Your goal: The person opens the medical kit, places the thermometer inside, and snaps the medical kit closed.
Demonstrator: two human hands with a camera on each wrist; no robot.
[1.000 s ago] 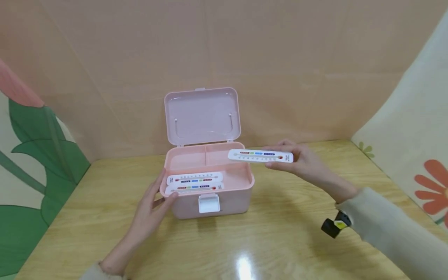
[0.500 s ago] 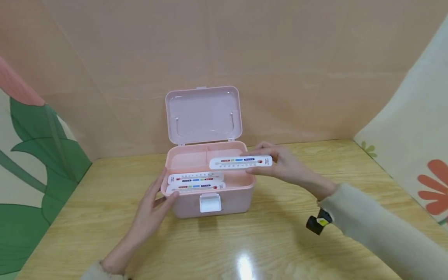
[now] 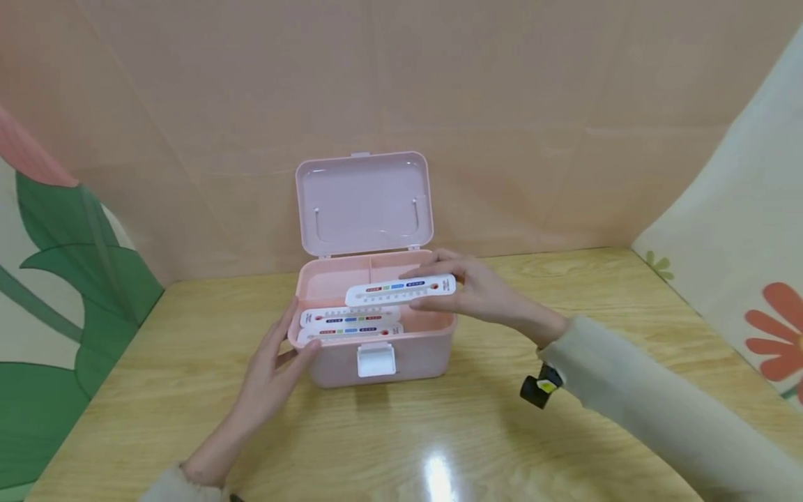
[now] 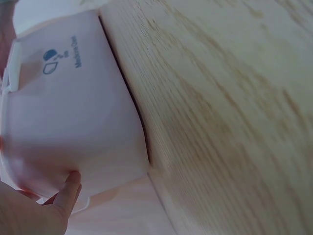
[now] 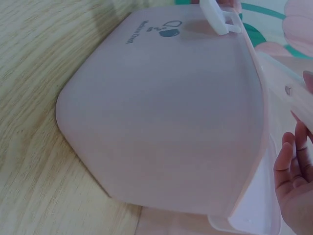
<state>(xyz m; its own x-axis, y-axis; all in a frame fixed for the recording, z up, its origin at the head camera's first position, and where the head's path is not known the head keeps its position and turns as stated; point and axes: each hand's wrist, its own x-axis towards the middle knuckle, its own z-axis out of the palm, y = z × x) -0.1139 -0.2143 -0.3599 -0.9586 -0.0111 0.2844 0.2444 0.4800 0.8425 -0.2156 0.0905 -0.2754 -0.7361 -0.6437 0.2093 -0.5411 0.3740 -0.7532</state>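
Observation:
A pink medicine box (image 3: 417, 361) stands on the wooden table with its lid (image 3: 366, 202) up. My left hand (image 3: 266, 380) holds its front left corner, thumb at the front rim; in the left wrist view, fingers (image 4: 68, 193) touch the box's side. Between thumb and fingers, my right hand (image 3: 479, 296) pinches the right end of a white thermometer (image 3: 364, 296), slightly tilted over the box's front compartment. It partly covers one of two white thermometers (image 3: 314, 319) lying side by side at that compartment's left. The right wrist view shows the right hand (image 5: 298, 191) above the rim.
A divider (image 3: 370, 270) splits the box's rear part in two. A white latch (image 3: 376, 359) hangs at the front. Behind stands a plain beige backdrop (image 3: 533, 139), with flower-printed cloth (image 3: 709, 244) at the right and leaves printed at the left.
My right hand has carried its thermometer leftward, from beyond the box's right edge to above the front compartment. My left hand stays at the corner.

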